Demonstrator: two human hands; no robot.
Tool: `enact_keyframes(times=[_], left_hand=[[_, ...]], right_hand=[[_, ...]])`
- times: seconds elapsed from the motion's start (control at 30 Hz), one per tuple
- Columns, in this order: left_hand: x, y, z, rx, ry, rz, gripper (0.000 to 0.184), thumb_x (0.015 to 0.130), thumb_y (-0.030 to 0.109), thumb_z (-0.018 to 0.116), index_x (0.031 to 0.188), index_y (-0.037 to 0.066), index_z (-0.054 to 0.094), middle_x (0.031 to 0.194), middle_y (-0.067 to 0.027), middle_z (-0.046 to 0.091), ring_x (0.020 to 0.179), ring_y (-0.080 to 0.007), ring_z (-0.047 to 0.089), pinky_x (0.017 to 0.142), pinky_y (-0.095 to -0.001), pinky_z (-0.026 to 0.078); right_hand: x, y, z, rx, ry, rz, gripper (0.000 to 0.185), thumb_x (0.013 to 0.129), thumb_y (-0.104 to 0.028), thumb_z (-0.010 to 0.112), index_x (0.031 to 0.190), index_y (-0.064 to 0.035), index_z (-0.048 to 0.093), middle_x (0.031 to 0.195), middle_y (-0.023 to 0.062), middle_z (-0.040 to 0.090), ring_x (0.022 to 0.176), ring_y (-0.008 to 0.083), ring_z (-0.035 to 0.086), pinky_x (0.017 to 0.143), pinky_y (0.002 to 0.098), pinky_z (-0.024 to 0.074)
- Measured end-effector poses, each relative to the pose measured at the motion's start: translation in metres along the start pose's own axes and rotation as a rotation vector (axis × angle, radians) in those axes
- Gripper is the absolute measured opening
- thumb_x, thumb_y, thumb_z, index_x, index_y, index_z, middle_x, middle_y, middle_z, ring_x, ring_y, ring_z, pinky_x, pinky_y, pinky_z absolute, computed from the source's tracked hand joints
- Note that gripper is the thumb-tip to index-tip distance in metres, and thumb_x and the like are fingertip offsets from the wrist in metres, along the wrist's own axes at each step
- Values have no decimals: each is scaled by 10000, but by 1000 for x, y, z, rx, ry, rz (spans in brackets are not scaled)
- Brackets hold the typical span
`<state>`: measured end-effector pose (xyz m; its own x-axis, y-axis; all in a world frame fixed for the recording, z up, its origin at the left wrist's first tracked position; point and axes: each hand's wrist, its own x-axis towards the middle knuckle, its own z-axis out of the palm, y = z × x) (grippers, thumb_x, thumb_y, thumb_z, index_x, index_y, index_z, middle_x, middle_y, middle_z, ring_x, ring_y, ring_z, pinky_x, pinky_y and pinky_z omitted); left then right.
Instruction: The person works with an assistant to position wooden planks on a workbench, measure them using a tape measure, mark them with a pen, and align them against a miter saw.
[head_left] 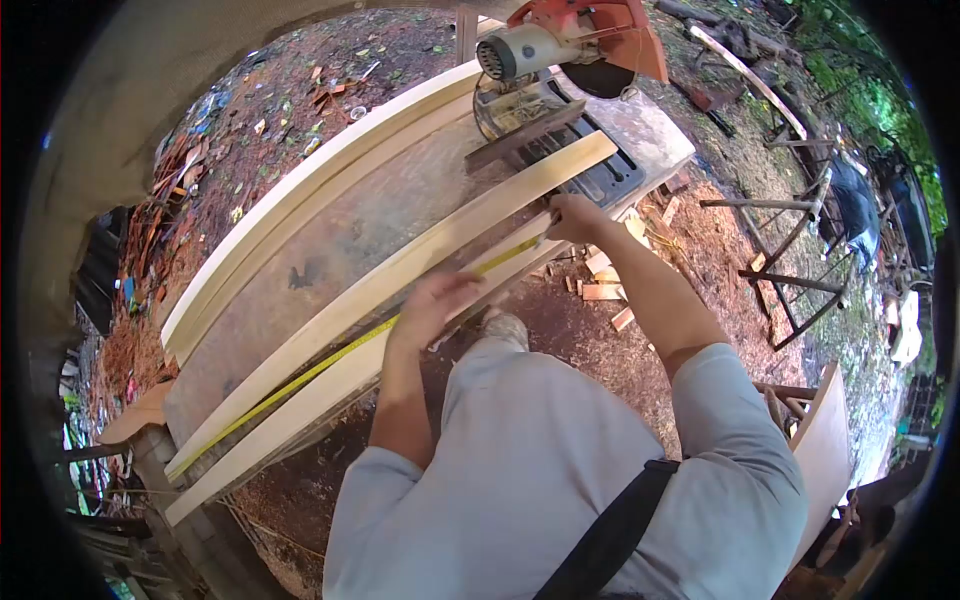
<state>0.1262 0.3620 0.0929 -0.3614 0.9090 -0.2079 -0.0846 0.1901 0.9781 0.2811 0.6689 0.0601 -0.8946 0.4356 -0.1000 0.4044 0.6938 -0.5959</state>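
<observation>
A yellow tape measure (350, 347) is stretched along a long pale wooden strip (290, 430) at the near side of the workbench. My right hand (576, 219) is closed at the strip's right end, where the tape's end meets the fingers. My left hand (436, 302) is over the strip and tape near their middle, slightly blurred, with its fingers stretched out to the right. Whether it touches the tape I cannot tell. Just beyond lies a second pale wooden strip (400, 265), its right end resting across the base of a chop saw (545, 50).
More long boards (300, 205) lie along the far edge of the workbench (330, 265). Wood offcuts (603, 290) and sawdust cover the ground by my right arm. A metal frame stand (790, 270) is at the right, and a wooden panel (825, 450) stands at lower right.
</observation>
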Motion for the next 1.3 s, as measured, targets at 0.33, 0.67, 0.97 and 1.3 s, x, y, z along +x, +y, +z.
enact_keyframes(times=[0.33,0.67,0.97,1.3], left_hand=[[235,-96,-21,549,280,-95,352,915,308,627,1059,-4,703,994,-188,712,950,-290,681,857,-401,521],[220,-126,31,957,220,-156,621,864,573,593,1100,10,701,1153,-262,660,1085,-409,634,951,-477,483],[186,-45,65,693,557,-309,502,863,390,695,1152,-18,651,1008,-227,713,985,-348,685,835,-397,515],[137,-61,138,783,669,63,283,913,91,575,1162,-28,634,1411,-188,528,1330,-366,471,1091,-410,400]], right_hand=[[-7,104,-52,-98,30,159,351,651,-243,829,910,-51,688,807,169,694,783,301,688,703,400,526],[15,145,-97,-34,-110,226,342,688,-241,836,889,-20,669,790,117,688,735,192,649,674,353,512],[48,230,-156,91,-154,191,279,738,-194,822,822,-14,627,707,62,645,671,119,597,608,306,487],[85,247,-158,-81,-315,191,334,708,-264,821,816,-7,637,740,93,665,684,179,623,635,341,487]])
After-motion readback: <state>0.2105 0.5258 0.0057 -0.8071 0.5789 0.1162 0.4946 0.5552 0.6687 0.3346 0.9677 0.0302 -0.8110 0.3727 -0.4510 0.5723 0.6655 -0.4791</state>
